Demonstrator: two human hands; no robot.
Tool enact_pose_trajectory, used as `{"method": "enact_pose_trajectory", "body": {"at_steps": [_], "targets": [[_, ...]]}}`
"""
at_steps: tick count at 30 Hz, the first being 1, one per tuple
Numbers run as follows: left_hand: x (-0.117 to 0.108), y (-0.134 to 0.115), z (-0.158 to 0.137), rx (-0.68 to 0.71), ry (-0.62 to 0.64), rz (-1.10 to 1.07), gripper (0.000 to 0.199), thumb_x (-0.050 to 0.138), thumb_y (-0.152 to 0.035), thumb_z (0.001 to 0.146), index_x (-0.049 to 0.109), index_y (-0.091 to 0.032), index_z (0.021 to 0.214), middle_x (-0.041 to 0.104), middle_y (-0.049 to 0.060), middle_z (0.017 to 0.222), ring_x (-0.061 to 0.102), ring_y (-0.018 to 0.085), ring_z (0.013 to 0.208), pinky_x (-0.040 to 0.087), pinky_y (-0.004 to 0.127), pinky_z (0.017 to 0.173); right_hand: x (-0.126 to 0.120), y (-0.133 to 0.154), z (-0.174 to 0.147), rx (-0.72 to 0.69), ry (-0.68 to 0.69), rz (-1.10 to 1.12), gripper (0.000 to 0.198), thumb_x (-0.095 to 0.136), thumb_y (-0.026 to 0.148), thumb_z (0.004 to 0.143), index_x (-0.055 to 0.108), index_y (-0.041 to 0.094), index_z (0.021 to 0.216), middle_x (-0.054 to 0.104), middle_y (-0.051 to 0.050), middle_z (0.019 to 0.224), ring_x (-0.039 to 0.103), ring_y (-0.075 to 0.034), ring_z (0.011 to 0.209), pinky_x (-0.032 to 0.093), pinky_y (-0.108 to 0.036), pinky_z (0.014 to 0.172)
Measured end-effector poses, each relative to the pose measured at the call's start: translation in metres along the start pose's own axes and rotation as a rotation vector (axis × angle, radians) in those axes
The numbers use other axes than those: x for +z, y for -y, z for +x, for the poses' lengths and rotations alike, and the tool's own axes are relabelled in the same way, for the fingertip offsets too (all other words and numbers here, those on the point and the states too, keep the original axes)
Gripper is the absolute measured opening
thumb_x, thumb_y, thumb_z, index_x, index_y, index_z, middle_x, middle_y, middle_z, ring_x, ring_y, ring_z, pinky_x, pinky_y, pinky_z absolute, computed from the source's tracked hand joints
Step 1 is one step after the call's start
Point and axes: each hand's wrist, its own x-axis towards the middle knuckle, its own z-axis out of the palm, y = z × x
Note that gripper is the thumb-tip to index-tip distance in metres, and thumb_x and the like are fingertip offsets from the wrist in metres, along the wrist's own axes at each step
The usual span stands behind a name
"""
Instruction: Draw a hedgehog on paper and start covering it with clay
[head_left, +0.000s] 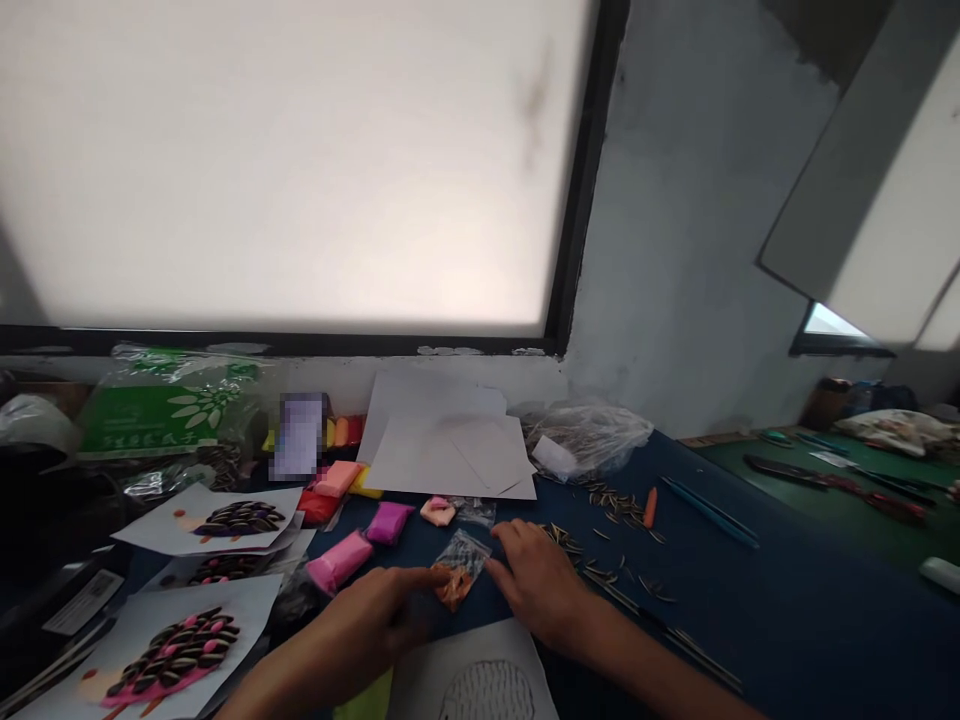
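A small clear plastic packet (466,552) with orange modelling clay (453,588) in it lies on the blue table. My left hand (367,615) reaches in from the left, its index finger stretched out onto the orange clay; the other fingers are curled and partly blurred. On the packet's other side, my right hand (538,578) rests palm down, thumb and fingers apart, the thumb by the packet's edge. Just below the hands is a white sheet with a scalloped drawing (487,685), cut off by the frame. A small piece of pale pink clay (438,511) sits beyond the packet.
Pink (340,562) and purple clay packs (389,522) lie left, near hedgehog pictures made with seeds (180,650). White sheets (454,450) and a clear bag (592,435) are against the wall. Loose striped seeds (611,500), an orange stick (650,508) and blue tools (711,510) lie right.
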Motion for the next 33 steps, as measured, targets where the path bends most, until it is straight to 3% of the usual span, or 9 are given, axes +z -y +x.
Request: {"method": "enact_pose_trajectory", "body": {"at_steps": [4, 7, 11, 15, 18, 22, 25, 28, 33], "targets": [[-0.009, 0.001, -0.006, -0.062, 0.032, 0.103, 0.022, 0.066, -0.027, 0.068, 0.074, -0.024, 0.088, 0.069, 0.002, 0.089, 0.062, 0.026, 0.082, 0.042, 0.029, 0.066, 0.005, 0.001, 0.025, 0.016, 0.026, -0.048, 0.015, 0.059, 0.026, 0.097, 0.067, 0.013, 0.096, 0.069, -0.011, 0.098, 0.064, -0.026, 0.094, 0.05, -0.039, 0.084], [-0.007, 0.003, -0.006, -0.087, 0.062, 0.138, 0.014, 0.064, -0.02, 0.062, 0.07, -0.022, 0.075, 0.066, 0.001, 0.08, 0.061, 0.024, 0.076, 0.038, 0.028, 0.061, 0.005, 0.001, 0.037, 0.029, 0.049, -0.06, 0.02, 0.061, 0.029, 0.098, 0.065, 0.015, 0.111, 0.067, -0.008, 0.11, 0.067, -0.022, 0.094, 0.056, -0.04, 0.082], [-0.002, 0.006, -0.002, -0.085, 0.035, 0.153, 0.011, 0.059, -0.018, 0.066, 0.068, -0.021, 0.072, 0.066, 0.001, 0.079, 0.061, 0.023, 0.076, 0.037, 0.028, 0.061, -0.003, -0.001, 0.043, 0.083, -0.007, -0.081, 0.027, 0.06, 0.03, 0.099, 0.06, 0.016, 0.122, 0.064, -0.009, 0.12, 0.066, -0.023, 0.099, 0.056, -0.043, 0.084], [0.002, 0.01, 0.005, -0.079, -0.012, 0.142, 0.011, 0.057, -0.018, 0.068, 0.068, -0.02, 0.07, 0.068, 0.003, 0.077, 0.062, 0.024, 0.076, 0.037, 0.028, 0.06, -0.015, -0.003, 0.029, 0.009, -0.038, -0.058, 0.016, 0.05, 0.017, 0.101, 0.063, 0.013, 0.109, 0.066, -0.012, 0.11, 0.061, -0.024, 0.105, 0.047, -0.036, 0.09], [0.005, 0.014, 0.01, -0.065, -0.051, 0.118, 0.013, 0.056, -0.017, 0.067, 0.068, -0.02, 0.068, 0.068, 0.003, 0.075, 0.063, 0.024, 0.077, 0.039, 0.028, 0.062, -0.017, -0.005, 0.01, -0.088, 0.049, -0.01, 0.009, 0.058, 0.02, 0.096, 0.066, 0.019, 0.094, 0.067, -0.007, 0.101, 0.062, -0.021, 0.095, 0.047, -0.028, 0.079], [0.005, 0.019, 0.015, -0.064, -0.108, 0.034, 0.012, 0.057, -0.021, 0.067, 0.069, -0.02, 0.067, 0.07, 0.004, 0.074, 0.064, 0.027, 0.079, 0.041, 0.03, 0.065, -0.006, -0.008, -0.007, -0.103, 0.067, 0.013, 0.006, 0.063, 0.012, 0.089, 0.064, 0.017, 0.085, 0.064, -0.007, 0.098, 0.06, -0.021, 0.091, 0.045, -0.029, 0.077], [-0.003, 0.018, 0.017, -0.064, -0.16, -0.095, 0.022, 0.057, -0.034, 0.073, 0.072, -0.019, 0.079, 0.069, 0.004, 0.075, 0.064, 0.025, 0.076, 0.043, 0.03, 0.065, 0.001, -0.01, -0.011, -0.086, 0.044, 0.03, 0.011, 0.06, 0.007, 0.088, 0.063, 0.017, 0.083, 0.064, -0.006, 0.096, 0.059, -0.02, 0.09, 0.045, -0.029, 0.077], [-0.01, 0.012, 0.018, -0.06, -0.2, -0.267, 0.044, 0.049, -0.057, 0.079, 0.07, -0.018, 0.085, 0.063, 0.001, 0.069, 0.06, 0.021, 0.066, 0.042, 0.026, 0.056, 0.003, -0.011, -0.012, -0.058, 0.014, 0.037, 0.01, 0.059, 0.008, 0.087, 0.063, 0.017, 0.086, 0.063, -0.007, 0.097, 0.058, -0.022, 0.092, 0.046, -0.031, 0.079], [-0.01, 0.002, 0.017, -0.06, -0.265, -0.545, 0.061, 0.049, -0.075, 0.074, 0.066, -0.018, 0.087, 0.057, -0.002, 0.066, 0.052, 0.014, 0.053, 0.037, 0.023, 0.047, 0.004, -0.011, -0.014, -0.053, -0.005, 0.044, 0.017, 0.056, 0.007, 0.087, 0.065, 0.015, 0.099, 0.062, -0.011, 0.107, 0.057, -0.026, 0.1, 0.047, -0.036, 0.085]]}}
